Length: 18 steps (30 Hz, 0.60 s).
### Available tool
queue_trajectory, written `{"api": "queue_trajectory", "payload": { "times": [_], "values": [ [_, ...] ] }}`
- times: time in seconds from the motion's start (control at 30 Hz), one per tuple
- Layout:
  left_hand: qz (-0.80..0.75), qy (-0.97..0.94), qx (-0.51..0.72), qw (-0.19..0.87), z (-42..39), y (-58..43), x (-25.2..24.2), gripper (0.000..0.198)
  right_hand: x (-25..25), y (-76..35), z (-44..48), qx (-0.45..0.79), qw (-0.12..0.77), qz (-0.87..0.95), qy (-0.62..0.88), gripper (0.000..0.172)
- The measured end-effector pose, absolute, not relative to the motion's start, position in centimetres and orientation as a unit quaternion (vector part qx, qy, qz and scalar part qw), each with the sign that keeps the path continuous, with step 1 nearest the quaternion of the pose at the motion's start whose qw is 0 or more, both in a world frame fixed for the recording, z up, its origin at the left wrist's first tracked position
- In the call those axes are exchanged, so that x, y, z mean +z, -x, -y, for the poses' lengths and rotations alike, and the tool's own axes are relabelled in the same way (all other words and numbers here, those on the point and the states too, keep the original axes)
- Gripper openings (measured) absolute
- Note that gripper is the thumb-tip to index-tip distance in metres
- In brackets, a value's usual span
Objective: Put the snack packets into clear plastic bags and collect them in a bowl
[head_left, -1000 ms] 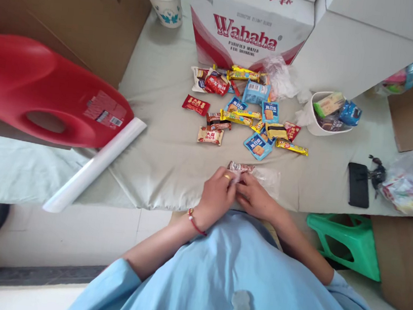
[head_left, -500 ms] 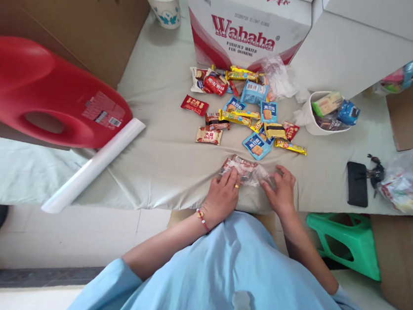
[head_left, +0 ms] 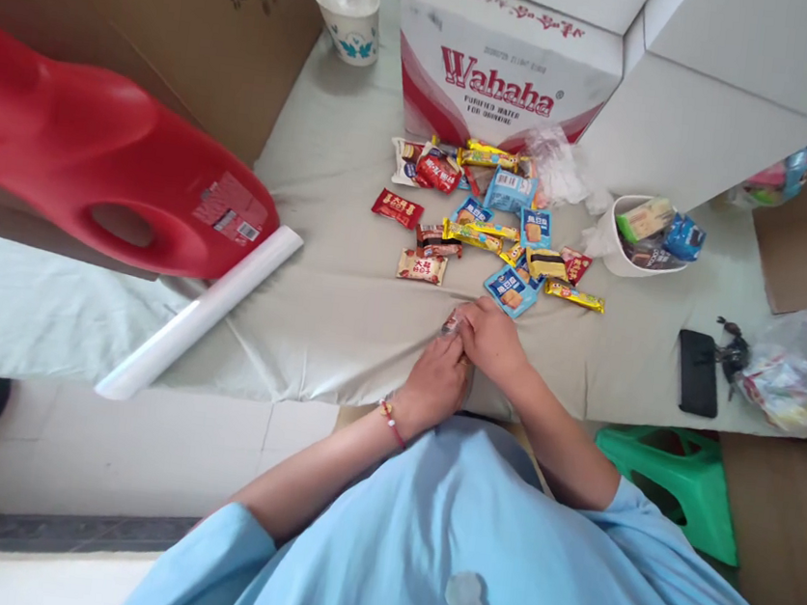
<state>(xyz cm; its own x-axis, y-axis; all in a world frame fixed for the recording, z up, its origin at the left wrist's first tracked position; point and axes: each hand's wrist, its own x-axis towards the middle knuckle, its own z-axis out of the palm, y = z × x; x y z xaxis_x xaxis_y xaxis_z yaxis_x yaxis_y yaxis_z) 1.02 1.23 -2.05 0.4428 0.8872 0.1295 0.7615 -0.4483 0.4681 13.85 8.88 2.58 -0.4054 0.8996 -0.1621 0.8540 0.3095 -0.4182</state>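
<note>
Both my hands meet at the table's front edge around a brown snack packet (head_left: 452,324) in clear plastic. Only a small part of the packet shows past my fingers. My left hand (head_left: 436,379), with a red beaded bracelet at its wrist, is closed on the packet's near side. From the right, my right hand (head_left: 492,340) crosses over with its fingers curled onto the packet, touching the left fingers. Just beyond lies a loose pile of wrapped snacks, among them a blue packet (head_left: 512,290), a cream packet (head_left: 422,267) and a yellow stick packet (head_left: 574,296).
A white roll (head_left: 202,314) lies on the left by a large red jug (head_left: 190,191). Behind the snacks stands a Wahaba carton (head_left: 503,71). A white tub (head_left: 617,249) of snacks, a black phone (head_left: 698,373) and a plastic bag (head_left: 795,376) are to the right. A green stool (head_left: 707,512) stands below.
My right hand has moved left onto the packet beside my left hand. The packet, flat on the cloth before, is now gathered up between both hands. The view has shifted slightly.
</note>
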Motion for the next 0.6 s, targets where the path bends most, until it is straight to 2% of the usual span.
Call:
{"api": "queue_trajectory", "payload": {
  "times": [0.13,0.27,0.37,0.5,0.6],
  "values": [
    [-0.472,-0.797,0.285,0.247,-0.7,2.5,-2.3,0.037,2.8,-13.6,-7.5,0.156,0.009,0.851,0.502,0.037],
    [-0.527,-0.714,0.372,0.272,0.4,5.2,-2.3,0.037,3.3,-14.3,-5.9,0.112,-0.039,0.881,0.457,0.060],
    [-0.568,-0.661,0.411,0.266,0.4,6.1,-2.1,0.037,3.3,-15.3,-6.3,0.104,-0.055,0.886,0.449,0.053],
    [-0.590,-0.606,0.442,0.299,-0.3,6.1,-1.4,0.030,3.3,-16.8,-8.0,0.146,0.014,0.868,0.474,0.044],
    [-0.585,-0.529,0.456,0.413,-0.7,5.2,-0.7,0.021,3.7,-17.9,-8.9,0.282,0.152,0.812,0.488,0.038]
  ]
}}
